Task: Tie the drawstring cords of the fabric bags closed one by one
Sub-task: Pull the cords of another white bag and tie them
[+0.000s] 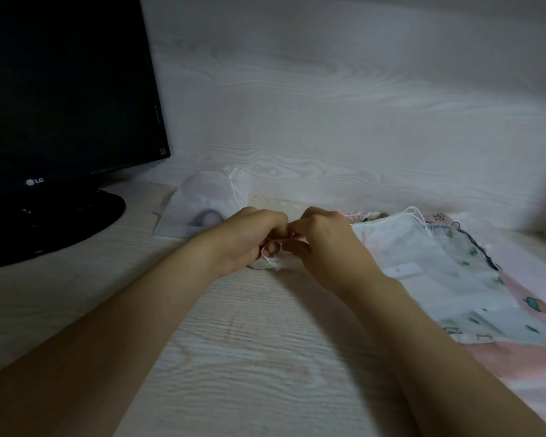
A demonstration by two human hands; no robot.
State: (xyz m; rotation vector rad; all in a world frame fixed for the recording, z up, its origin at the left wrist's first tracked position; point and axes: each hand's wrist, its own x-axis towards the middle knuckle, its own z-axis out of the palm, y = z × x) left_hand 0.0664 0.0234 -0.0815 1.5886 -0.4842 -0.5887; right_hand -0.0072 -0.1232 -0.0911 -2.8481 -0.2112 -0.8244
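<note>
My left hand [251, 239] and my right hand [323, 244] meet at the middle of the desk, fingers curled, both pinching a thin white drawstring cord [269, 259]. A small bunch of white fabric, the neck of a bag [276, 266], lies under the hands and is mostly hidden by them. A sheer white bag [202, 205] with something dark inside rests behind my left hand, its cord hanging at its top right. Another sheer white bag [423, 253] lies flat to the right, with its cord loose at the top.
A black LG monitor [60, 89] on a round stand [60, 222] fills the left side. Pink patterned fabric [524, 313] lies under the right bag. A pale wood-grain wall [328, 105] rises behind the desk [249, 357].
</note>
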